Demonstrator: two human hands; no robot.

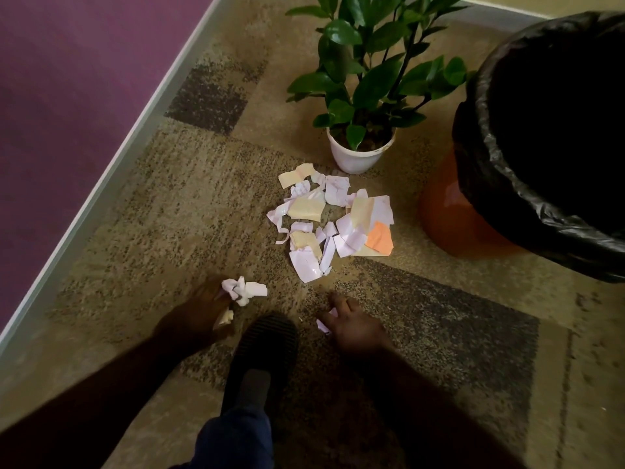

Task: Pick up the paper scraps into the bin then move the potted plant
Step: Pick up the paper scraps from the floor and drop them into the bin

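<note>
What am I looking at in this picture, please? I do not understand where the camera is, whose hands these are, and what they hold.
There is no machine: a person wears a camera on the head, looking down at their own arms and a slippered foot. The left hand grips crumpled paper scraps. The right hand pinches a small pale scrap near the carpet. A pile of torn paper lies on the carpet, in front of a potted plant in a white pot. To the right stands an orange bin lined with a black bag.
</note>
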